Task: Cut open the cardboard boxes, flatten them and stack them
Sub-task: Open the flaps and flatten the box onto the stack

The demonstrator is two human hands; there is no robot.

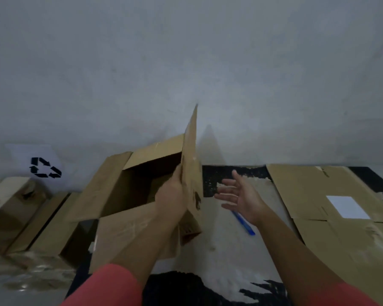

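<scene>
An open brown cardboard box (119, 184) lies in front of me on the worn table (219, 250), its mouth facing up and its flaps spread. My left hand (171, 195) grips the box's right flap (191, 155), which stands upright on edge. My right hand (239, 196) hovers just right of that flap, fingers spread, holding nothing. A blue cutter or pen (243, 223) lies on the table under my right wrist. A flattened box (332, 208) with a white label (346, 206) lies at the right.
Several more closed cardboard boxes (16, 206) sit at the left along the wall. A white sheet with a black recycling symbol (45, 167) is fixed to the grey wall (186, 62) behind them. Crumpled clear plastic (31, 274) lies at the lower left.
</scene>
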